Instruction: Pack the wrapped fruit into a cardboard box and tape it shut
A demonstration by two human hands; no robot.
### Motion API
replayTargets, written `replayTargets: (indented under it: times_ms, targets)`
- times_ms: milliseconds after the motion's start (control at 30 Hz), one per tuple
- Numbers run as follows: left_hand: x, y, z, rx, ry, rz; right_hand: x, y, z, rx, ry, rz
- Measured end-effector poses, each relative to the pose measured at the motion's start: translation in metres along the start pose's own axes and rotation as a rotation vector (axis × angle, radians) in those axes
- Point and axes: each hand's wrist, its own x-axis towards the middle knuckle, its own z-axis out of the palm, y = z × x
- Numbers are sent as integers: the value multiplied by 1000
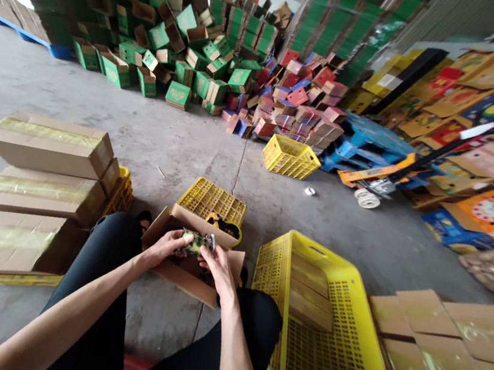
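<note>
Between both hands I hold a small clear plastic packet (196, 244) with dark and yellow-green colours; its contents are too small to make out. My left hand (169, 246) grips its left end, fingers closed. At the right end, my right hand (218, 265) pinches the plastic. Right below stands an open cardboard box (191, 282) with its flaps spread, between my knees; its inside is dark and mostly hidden by my hands. Just behind the box, a yellow tape dispenser (229, 226) rests on an upturned yellow crate (215, 200).
Taped cartons (40, 194) are stacked at my left. A large yellow crate (338, 318) holding flat cartons stands at my right, beside more cartons (444, 344). Farther off are a small yellow crate (291, 157), a pallet jack (380, 175) and heaped green boxes (179, 94).
</note>
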Motion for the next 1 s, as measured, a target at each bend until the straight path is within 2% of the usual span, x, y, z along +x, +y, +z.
replayTargets:
  times_ms: [1000]
  targets:
    - [-4, 5, 1, 20, -23, 5, -2, -3, 0, -7, -5, -10]
